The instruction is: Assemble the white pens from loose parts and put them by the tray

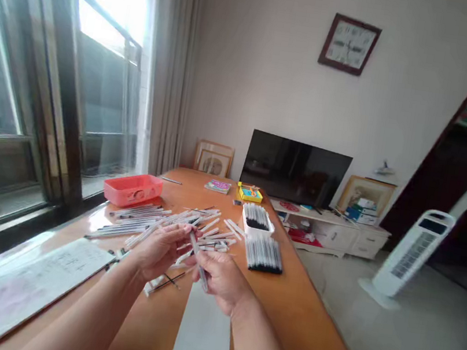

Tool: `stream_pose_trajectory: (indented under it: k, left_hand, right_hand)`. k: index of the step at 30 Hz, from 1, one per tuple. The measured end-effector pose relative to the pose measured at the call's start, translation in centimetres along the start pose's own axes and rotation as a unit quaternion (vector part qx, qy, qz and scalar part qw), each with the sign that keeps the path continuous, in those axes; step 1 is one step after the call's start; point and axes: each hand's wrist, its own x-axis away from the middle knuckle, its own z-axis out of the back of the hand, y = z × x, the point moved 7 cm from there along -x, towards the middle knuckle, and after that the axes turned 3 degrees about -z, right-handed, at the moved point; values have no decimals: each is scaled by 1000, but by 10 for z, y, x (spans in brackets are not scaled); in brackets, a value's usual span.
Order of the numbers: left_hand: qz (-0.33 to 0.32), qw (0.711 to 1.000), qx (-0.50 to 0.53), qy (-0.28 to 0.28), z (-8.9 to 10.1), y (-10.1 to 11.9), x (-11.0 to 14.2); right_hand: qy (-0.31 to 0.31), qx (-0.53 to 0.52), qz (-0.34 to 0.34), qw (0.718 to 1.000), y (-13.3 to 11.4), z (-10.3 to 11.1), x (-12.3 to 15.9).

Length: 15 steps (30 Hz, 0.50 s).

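Between my two hands is a slim translucent pen point(198, 260), slanting over the near part of the table. My left hand point(164, 249) pinches its upper end, and my right hand point(220, 278) is closed round its lower part. Under the hands lies a white sheet of paper point(204, 334). Loose pens and pen parts point(142, 226) spread in a heap just beyond and to the left. To the right, a neat row of pens point(264, 254) with black ends lies beside a white container point(269, 231) filled with more pens.
A red plastic basket point(132, 190) stands at the table's left edge. A written board or sheet point(23, 290) lies at the near left. Farther back are a booklet point(218, 186) and a yellow box point(250, 193). A tower fan point(409, 257) stands on the floor at right.
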Motion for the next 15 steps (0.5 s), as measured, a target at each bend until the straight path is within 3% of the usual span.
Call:
stream_pose_trajectory:
  k: [7, 11, 15]
  left_hand:
    - [-9, 1000, -7, -7, -5, -3, -1]
    - [-18, 998, -28, 48, 5, -6, -4]
    - [-13, 998, -29, 47, 3, -6, -2]
  right_hand:
    - [-49, -87, -21, 995, -1, -4, 2]
    - [-7, -74, -21, 997, -1, 1, 1]
    - [35, -38, -38, 998, 1, 6, 2]
